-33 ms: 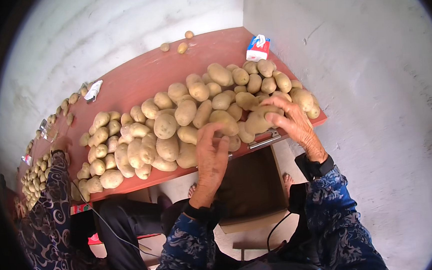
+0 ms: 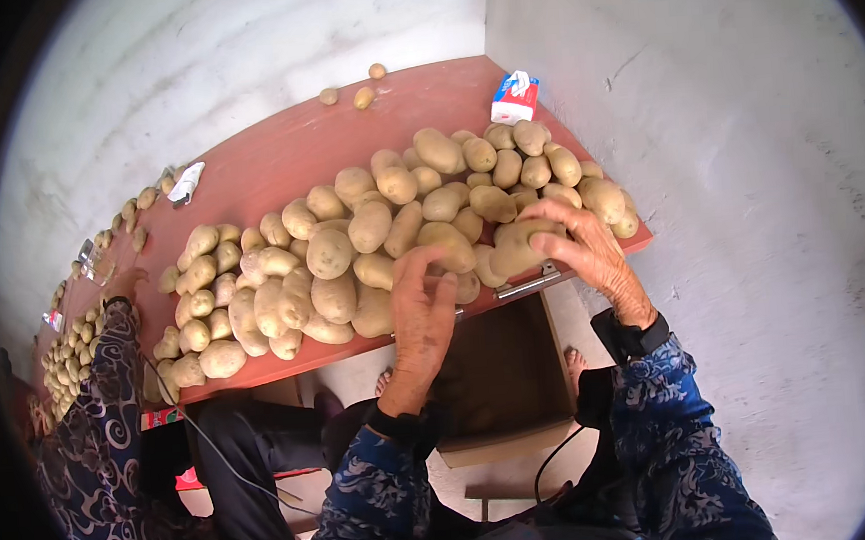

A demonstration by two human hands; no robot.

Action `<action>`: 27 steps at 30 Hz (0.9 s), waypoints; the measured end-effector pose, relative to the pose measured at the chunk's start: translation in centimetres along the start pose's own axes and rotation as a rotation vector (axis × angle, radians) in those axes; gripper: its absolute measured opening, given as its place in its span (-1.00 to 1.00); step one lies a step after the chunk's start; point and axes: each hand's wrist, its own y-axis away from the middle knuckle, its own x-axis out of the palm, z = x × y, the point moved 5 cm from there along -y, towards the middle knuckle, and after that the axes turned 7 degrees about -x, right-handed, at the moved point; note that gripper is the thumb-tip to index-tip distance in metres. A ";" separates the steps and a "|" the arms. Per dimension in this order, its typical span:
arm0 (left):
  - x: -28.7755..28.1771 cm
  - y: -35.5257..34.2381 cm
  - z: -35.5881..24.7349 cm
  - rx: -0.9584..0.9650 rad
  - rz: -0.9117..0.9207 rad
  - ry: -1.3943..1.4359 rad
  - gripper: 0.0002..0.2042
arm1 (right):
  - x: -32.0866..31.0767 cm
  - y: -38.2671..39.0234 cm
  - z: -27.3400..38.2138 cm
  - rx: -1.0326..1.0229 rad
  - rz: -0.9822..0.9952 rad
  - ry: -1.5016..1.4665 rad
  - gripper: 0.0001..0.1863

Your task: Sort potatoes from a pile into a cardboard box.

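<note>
My left hand [image 2: 421, 311] has its fingers curled on a yellowish potato [image 2: 451, 244] at the near side of a long heap [image 2: 331, 247] on the red table [image 2: 294, 149]. My right hand [image 2: 598, 263] grips a large, lumpy potato [image 2: 516, 244] by the table's front edge, thumb in front and fingers over its top. A metal fitting [image 2: 526, 286] runs along that edge below it. Under the table, between my forearms, is an open cardboard box [image 2: 500, 376].
A co-worker's sleeved arm [image 2: 108, 363] reaches toward smaller potatoes [image 2: 72, 355] at left. A tissue pack [image 2: 513, 106], white packet [image 2: 186, 184] and stray potatoes [image 2: 363, 98] lie farther back. White walls [image 2: 705, 151] enclose the table; bare toes [image 2: 575, 358] show beside the box.
</note>
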 end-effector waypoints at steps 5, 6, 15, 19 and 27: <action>0.3 -0.2 0.0 0.023 -0.015 0.006 -0.69 | 0.7 1.7 -0.9 0.118 0.253 0.006 -0.59; 0.4 -0.2 0.0 0.029 -0.010 0.001 -0.70 | 1.2 1.9 -1.2 0.119 0.340 0.023 -0.59; 1.0 -0.3 0.4 -0.005 0.032 -0.003 -0.65 | 3.0 3.3 -3.7 0.211 0.559 0.173 -0.58; 0.8 -0.4 0.5 0.001 0.022 -0.022 -0.65 | 3.8 2.9 -4.4 0.223 0.589 0.066 -0.67; 1.0 -0.1 0.2 0.010 0.035 -0.028 -0.65 | 1.8 -0.4 -3.2 -0.138 -0.210 0.277 -0.82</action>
